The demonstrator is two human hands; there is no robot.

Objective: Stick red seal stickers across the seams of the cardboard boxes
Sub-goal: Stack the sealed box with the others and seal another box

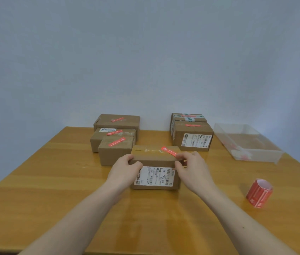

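Red seal sticker (169,151) atop nearest box (155,176), between both hands, touching right hand (193,169).

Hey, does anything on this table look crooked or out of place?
The red seal sticker on the front box lies diagonally across the top. The sticker roll stands tilted at the right.

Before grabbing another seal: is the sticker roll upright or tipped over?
Upright, slightly leaning: the sticker roll stands on end on the table, its open core facing up.
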